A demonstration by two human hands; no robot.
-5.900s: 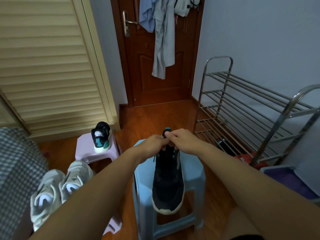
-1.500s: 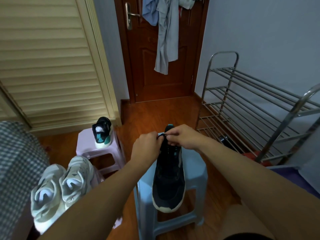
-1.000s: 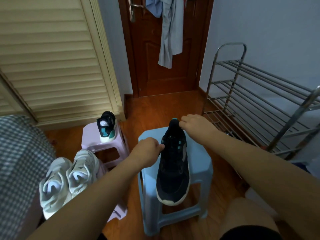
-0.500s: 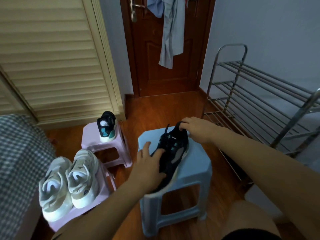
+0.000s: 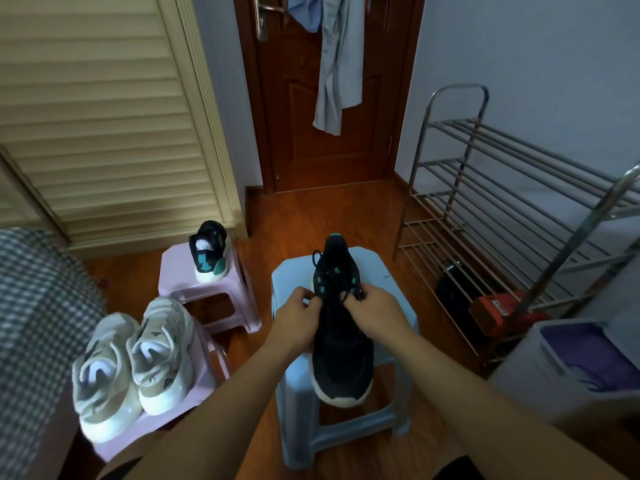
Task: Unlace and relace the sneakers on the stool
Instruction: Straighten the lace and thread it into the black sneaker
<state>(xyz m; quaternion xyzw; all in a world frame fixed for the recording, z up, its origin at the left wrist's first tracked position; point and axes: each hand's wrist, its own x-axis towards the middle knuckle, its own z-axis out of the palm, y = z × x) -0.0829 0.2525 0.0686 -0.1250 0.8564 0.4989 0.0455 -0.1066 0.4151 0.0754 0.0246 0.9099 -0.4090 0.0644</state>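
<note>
A black sneaker with teal eyelets and a white sole lies lengthwise on the light blue stool, toe toward me. My left hand is at the shoe's left side and my right hand at its right, both at mid-lacing. Each hand's fingers are curled and pinch the black lace over the tongue. A loop of lace hangs at the shoe's far left. The matching black sneaker stands heel-out on a pink stool farther left.
A pair of white sneakers sits on a nearer pink stool at lower left. A metal shoe rack lines the right wall, with a red item at its foot. A grey bin stands at right. A checked cloth fills the left edge.
The black sneaker was lifted and turned on the stool half a second ago; it now lies straight again. Both hands have come back to the middle of the lacing and pinch the lace.
</note>
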